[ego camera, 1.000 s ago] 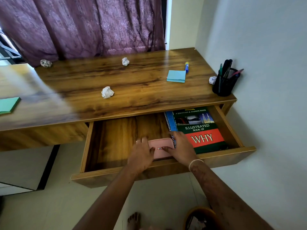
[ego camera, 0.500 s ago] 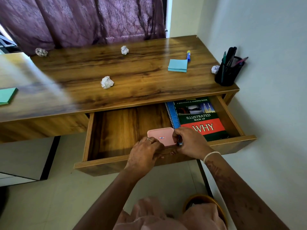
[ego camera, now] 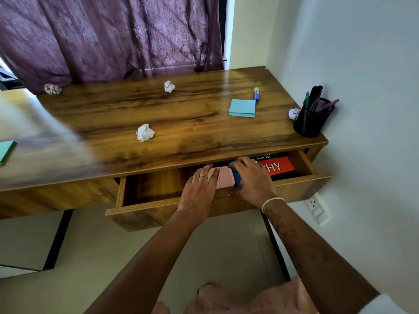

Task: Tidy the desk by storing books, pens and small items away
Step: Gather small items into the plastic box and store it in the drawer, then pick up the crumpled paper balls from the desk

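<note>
Tabletop (ego camera: 204, 123): drawer (ego camera: 158, 214) open, pink case (ego camera: 225, 181) inside;
my left grip (ego camera: 199, 189): released, flat on case;
my right grip (ego camera: 254, 182): curled, hold unclear

The drawer (ego camera: 172, 207) now sits further in, so the book (ego camera: 280, 166) is half hidden under the surface (ego camera: 181, 116). My left grip (ego camera: 200, 189) now lies flat on the pink case (ego camera: 224, 181).

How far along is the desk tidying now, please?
Done: the book lies in the open drawer, pens stand in the pen holder. In hand: left hand and right hand are on the pink case inside the drawer. Left on the desk: crumpled paper balls, sticky notes, glue stick.
</note>
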### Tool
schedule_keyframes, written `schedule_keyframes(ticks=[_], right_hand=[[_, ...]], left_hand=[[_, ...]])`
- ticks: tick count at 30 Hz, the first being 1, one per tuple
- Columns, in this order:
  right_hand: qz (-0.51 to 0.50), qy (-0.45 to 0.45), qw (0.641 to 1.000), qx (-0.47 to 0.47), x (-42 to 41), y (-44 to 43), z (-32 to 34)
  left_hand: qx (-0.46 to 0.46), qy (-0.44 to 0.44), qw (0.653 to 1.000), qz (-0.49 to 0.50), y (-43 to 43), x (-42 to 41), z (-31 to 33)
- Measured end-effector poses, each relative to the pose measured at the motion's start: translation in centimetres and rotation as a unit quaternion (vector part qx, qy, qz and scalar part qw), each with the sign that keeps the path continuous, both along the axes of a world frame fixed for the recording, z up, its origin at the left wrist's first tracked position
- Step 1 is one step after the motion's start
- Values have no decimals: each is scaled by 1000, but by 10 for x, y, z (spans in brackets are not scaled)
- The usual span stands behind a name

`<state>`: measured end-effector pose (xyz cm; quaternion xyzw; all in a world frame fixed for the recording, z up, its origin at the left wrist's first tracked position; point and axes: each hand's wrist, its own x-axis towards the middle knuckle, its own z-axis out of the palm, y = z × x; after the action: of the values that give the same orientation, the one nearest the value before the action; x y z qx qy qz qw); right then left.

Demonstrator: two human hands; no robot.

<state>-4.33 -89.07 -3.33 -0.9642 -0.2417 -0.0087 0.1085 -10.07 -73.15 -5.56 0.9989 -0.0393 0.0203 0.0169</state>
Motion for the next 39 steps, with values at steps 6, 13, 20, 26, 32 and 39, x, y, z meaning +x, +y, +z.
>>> schedule_keyframes(ticks=[6,13,20,26,32,39], right_hand=[[10,-12,1000,-26,46,20,-2],[22,-14,998,-49,77,33,-14],[48,-28,993,-100,79,32,-30],[51,-42,992,-106,79,31,-32],[45,-41,992,-109,76,34,-27],[43,-2,988,-147,77,42,-15]], left_hand=[[37,-3,999,20,18,41,-1],[49,-4,998,25,34,74,-1],[42,-28,999,13,36,82,-3],[34,-46,998,12,37,81,-4],[62,-44,997,13,35,80,-7],[61,-13,998,27,25,82,11]])
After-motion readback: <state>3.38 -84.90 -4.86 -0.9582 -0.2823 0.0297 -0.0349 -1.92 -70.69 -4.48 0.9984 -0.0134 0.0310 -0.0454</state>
